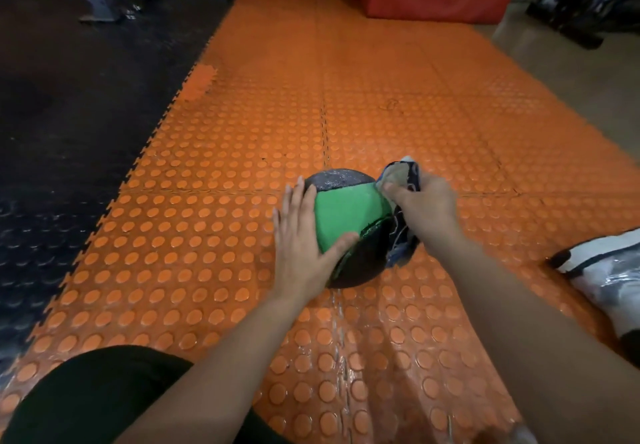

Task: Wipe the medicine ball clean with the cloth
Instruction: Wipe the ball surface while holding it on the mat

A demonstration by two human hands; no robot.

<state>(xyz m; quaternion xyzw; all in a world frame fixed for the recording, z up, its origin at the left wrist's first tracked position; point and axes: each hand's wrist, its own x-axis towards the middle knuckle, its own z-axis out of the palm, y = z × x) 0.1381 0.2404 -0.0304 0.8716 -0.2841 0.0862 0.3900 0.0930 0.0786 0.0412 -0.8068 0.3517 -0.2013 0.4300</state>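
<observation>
Resting flat and open against the left side of the medicine ball (pixel 349 225), the left hand (pixel 303 241) spreads its fingers over the edge, thumb lying across the green panel. That green-and-black ball sits on the orange studded floor (pixel 214 180), between both hands. Against its upper right side, the right hand (pixel 427 206) is clenched around a bunched blue and white cloth (pixel 401 180), which hangs down the ball's right flank.

At frame centre, your left hand (pixel 300 242) lies flat against the green-and-black medicine ball (pixel 349 225) on the orange studded floor (pixel 381 104); your right hand (pixel 424 206) presses a bunched cloth (pixel 401 180) to its right side.
</observation>
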